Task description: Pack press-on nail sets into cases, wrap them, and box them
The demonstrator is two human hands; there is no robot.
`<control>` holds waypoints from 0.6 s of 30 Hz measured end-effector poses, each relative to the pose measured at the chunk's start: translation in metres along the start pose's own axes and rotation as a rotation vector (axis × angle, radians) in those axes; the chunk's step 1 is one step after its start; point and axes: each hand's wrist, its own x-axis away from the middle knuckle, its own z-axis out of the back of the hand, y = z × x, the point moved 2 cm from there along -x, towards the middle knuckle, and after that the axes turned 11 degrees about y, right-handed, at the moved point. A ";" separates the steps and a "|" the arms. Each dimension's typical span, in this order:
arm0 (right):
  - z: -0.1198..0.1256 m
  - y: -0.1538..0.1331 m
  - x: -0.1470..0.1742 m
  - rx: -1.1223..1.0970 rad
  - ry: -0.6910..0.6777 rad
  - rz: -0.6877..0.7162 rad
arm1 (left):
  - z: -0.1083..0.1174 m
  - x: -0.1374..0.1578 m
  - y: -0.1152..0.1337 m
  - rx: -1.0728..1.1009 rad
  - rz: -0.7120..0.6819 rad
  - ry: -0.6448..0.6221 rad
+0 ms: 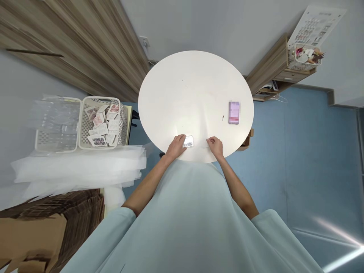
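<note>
My left hand [175,147] grips a small flat rectangular case [188,141] by its left side, near the front edge of the white round table [196,76]. The case looks clear at its rim, with a whitish face and dark specks along the bottom; its exact kind is too small to tell. To the right of it, my right hand [215,146] is closed in a pinch just over the tabletop. Faint glossy streaks show between the two hands, possibly clear film, but what the right fingertips pinch cannot be made out.
A blurred pink-purple rectangular item [234,113] lies on the table's right side. At left stand a white basket [123,125] of printed packs and another basket [36,138] with clear plastic cases. White sheets [79,167] and folded cardboard [31,235] lie nearer; a wooden cabinet [273,68] stands right.
</note>
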 end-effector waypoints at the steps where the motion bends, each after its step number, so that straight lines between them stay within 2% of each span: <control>1: 0.000 -0.006 0.003 -0.009 -0.004 0.027 | 0.000 0.000 0.000 0.004 0.001 0.003; 7: -0.019 -0.047 0.017 0.010 -0.085 0.288 | -0.007 0.002 -0.002 0.007 -0.021 0.050; 11: -0.041 -0.067 0.024 0.102 -0.180 0.394 | -0.008 0.005 -0.004 0.036 0.008 0.102; 13: -0.052 -0.074 0.027 0.166 -0.234 0.416 | -0.004 0.007 -0.004 0.070 0.095 0.174; 15: -0.062 -0.077 0.028 0.235 -0.285 0.429 | -0.001 0.008 -0.003 0.128 0.239 0.234; 18: -0.077 -0.079 0.031 0.323 -0.351 0.453 | 0.000 0.008 -0.001 0.235 0.468 0.235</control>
